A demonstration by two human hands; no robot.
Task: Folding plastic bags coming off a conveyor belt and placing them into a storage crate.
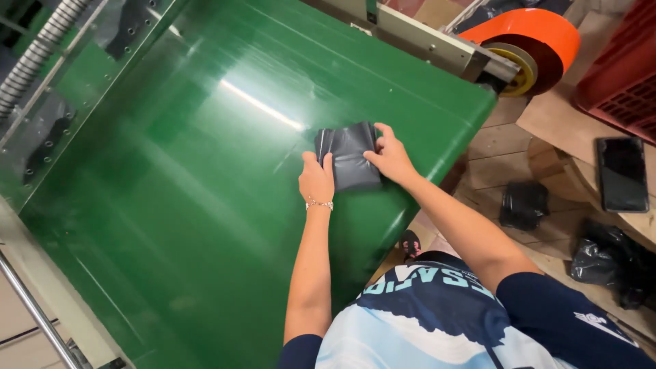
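Both hands pressed flat, fingers open, on a dark grey plastic pouch (348,158) lying on the green conveyor belt (171,191) near its right edge. Left hand (316,179) on the lower left corner, right hand (391,156) on the right side (nothing gripped). Off to the right, a black phone (622,174) on cardboard, well apart.

Both arms reach forward, bare from the short dark sleeves down, elbows slightly bent. The left hand (316,179) lies palm-down, a thin bracelet at its wrist, fingers (326,162) curled forward and closed together. The right hand (391,156) sits just beside it, fingers (384,130) spread and pressed flat, thumb angled toward the left fingers.
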